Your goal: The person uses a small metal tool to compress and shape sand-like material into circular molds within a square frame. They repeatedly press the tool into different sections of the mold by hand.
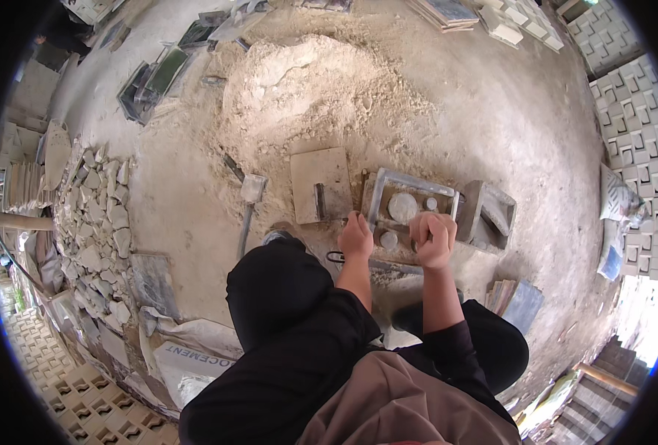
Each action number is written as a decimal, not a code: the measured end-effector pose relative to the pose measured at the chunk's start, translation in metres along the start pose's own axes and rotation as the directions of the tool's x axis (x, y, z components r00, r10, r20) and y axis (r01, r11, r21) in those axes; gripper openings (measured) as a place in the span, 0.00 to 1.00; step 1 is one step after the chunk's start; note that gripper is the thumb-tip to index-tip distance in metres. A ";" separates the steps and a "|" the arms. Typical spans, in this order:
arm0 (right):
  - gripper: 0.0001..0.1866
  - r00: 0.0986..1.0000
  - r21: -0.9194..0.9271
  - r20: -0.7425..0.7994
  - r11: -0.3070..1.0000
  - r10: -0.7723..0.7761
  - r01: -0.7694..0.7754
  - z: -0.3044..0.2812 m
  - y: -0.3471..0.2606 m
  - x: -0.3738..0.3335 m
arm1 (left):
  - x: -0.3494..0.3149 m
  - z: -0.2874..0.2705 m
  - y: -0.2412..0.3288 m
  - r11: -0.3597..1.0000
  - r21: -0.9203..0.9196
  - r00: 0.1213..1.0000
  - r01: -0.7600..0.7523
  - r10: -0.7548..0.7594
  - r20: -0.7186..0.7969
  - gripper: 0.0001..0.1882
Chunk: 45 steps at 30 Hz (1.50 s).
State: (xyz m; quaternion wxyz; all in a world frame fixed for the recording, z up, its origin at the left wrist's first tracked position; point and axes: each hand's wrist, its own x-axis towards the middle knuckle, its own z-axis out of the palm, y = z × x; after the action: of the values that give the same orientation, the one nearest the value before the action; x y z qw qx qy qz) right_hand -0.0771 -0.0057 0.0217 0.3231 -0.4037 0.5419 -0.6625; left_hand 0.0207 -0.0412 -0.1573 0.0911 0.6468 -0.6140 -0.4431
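Observation:
Below me on the ground lies a grey rectangular metal mold frame (416, 178) with round pale discs inside, one large disc (403, 208) and smaller ones. My left hand (355, 236) is closed by the frame's near left corner; whatever its fingers hold is hidden. Over the near right part of the frame, my right hand (432, 238) is curled into a fist, and I cannot see what is inside it. Left of the frame is a flat square board (329, 172), with a dark-edged trowel-like tool (319, 202) on it.
A heap of pale powder (306, 89) rises beyond the board. A hammer-like tool (252, 189) lies to the left. An open grey box (490, 215) sits right of the frame. Broken stones (95, 222) pile at far left; stacked patterned blocks (633, 111) line the right.

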 end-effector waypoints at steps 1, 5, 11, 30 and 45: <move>0.21 1.000 0.045 0.006 0.999 -0.011 0.011 0.005 -0.006 -0.003 | 0.003 -0.001 -0.001 1.000 -0.008 1.000 0.001 -0.002 -0.014 0.19; 0.21 0.998 0.115 0.059 0.993 -0.008 0.002 -0.003 0.007 -0.006 | -0.001 0.004 -0.002 1.000 -0.010 1.000 -0.021 0.021 -0.014 0.19; 0.22 0.988 0.079 0.150 0.997 -0.036 0.024 0.000 0.000 0.001 | 0.001 0.002 -0.003 1.000 0.010 0.998 -0.022 0.023 -0.054 0.18; 0.17 0.914 0.223 -0.403 0.974 0.045 0.051 0.018 0.010 0.029 | 0.000 -0.002 0.003 0.999 0.011 0.998 -0.044 0.044 -0.035 0.17; 0.20 0.941 -0.058 -0.329 0.997 -0.075 0.059 0.026 -0.003 0.082 | 0.004 -0.001 0.000 0.994 0.087 0.994 -0.066 0.073 -0.079 0.15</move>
State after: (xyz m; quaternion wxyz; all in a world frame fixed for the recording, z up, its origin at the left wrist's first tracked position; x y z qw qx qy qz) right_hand -0.0926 -0.0881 0.0418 0.1953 -0.3125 0.5901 -0.7183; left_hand 0.0204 -0.0455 -0.1585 0.1041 0.6459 -0.6501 -0.3865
